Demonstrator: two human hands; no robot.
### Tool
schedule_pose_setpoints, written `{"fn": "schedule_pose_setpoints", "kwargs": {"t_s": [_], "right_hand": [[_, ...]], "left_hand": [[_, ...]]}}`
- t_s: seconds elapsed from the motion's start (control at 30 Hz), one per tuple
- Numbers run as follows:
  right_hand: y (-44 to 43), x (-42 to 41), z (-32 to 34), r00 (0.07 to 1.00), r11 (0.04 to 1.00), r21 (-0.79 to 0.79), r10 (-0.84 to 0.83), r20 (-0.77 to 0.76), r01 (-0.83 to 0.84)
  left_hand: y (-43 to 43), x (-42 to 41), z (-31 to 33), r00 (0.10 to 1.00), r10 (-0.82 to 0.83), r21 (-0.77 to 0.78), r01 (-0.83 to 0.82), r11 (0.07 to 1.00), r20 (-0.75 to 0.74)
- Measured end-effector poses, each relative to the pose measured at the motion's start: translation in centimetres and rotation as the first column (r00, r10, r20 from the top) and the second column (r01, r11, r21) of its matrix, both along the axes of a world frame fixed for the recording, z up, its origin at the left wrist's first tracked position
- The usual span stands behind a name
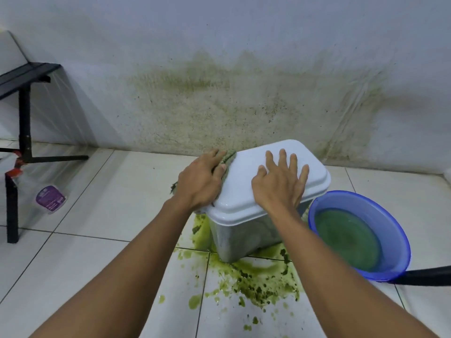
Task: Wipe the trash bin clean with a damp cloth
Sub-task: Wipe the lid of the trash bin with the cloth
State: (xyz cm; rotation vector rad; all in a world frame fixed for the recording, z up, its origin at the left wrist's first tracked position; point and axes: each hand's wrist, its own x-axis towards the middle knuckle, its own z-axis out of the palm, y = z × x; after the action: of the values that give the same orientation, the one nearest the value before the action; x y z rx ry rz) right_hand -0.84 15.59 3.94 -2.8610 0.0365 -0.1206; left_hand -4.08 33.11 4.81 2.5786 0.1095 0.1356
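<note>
Two-handed job on the trash bin here, down on the white tile floor close to the wall and parked right in a splattered green spill. Pressing flat on the white lid with the right hand, fingers straight and spread, holding nothing. Gripping a grubby greenish cloth with the left hand, fingers curled over it, shoved against the lid's left edge near the back corner. Only seeing a strip of cloth past the fingertips and a scrap poking out under the hand, rest hidden. Greyish see-through bin body below the lid, streaky, can't say whether inside or out. Just right of the bin, close enough to maybe touch, a blue basin with murky green water in it. Behind everything, a big yellow-green stain smeared across the wall. Over on the left, a clear spray bottle with a purple label and a red trigger, right by a black metal frame. Also some dark tube-like thing poking in from the right edge by the basin, no idea what.
</note>
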Motion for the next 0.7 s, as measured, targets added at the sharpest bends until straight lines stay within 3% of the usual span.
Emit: {"fn": "schedule_pose_setpoints", "kwargs": {"t_s": [0.1, 0.3, 0.37, 0.47, 0.57, 0.63, 0.7], "right_hand": [[0.7, -0.8, 0.1, 0.999, 0.999, -0.014, -0.052, -0.013, 0.052], [1.1, -1.4, 0.4, 0.995, 0.995, -0.011, -0.096, -0.036, 0.096], [1.7, -2.1, 0.6, 0.99, 0.995, -0.028, -0.097, -0.098, 0.095], [1.9, -3.2, 1.0, 0.984, 0.99, -0.136, -0.047, -0.17, 0.024], [0.5, -1.8, 2.8, 0.996, 0.973, -0.223, 0.045, -0.071, -0.059], [-0.8, 0.4, 3.2, 0.977, 0.962, -0.181, 0.212, 0.009, -0.207], [-1.7, 2.6, 2.6, 0.917, 0.909, -0.12, 0.394, -0.067, -0.4]], "left_hand": [[-1.1, -2.6, -1.1, 0.985, 0.093, 0.008, -0.095, 0.995, 0.142], [-3.9, -5.9, -3.5, 0.895, 0.247, -0.138, -0.21, 0.968, 0.372], [-2.2, -4.2, -3.6, 0.911, 0.206, -0.128, -0.171, 0.977, 0.358], [0.7, -0.2, -2.8, 0.967, 0.124, -0.132, -0.096, 0.987, 0.223], [0.5, 1.0, -2.5, 0.976, 0.118, -0.161, -0.088, 0.983, 0.184], [-0.6, -0.2, -3.1, 0.95, 0.198, -0.219, -0.146, 0.965, 0.242], [-2.3, -2.2, -4.1, 0.898, 0.33, -0.342, -0.224, 0.913, 0.292]]}}
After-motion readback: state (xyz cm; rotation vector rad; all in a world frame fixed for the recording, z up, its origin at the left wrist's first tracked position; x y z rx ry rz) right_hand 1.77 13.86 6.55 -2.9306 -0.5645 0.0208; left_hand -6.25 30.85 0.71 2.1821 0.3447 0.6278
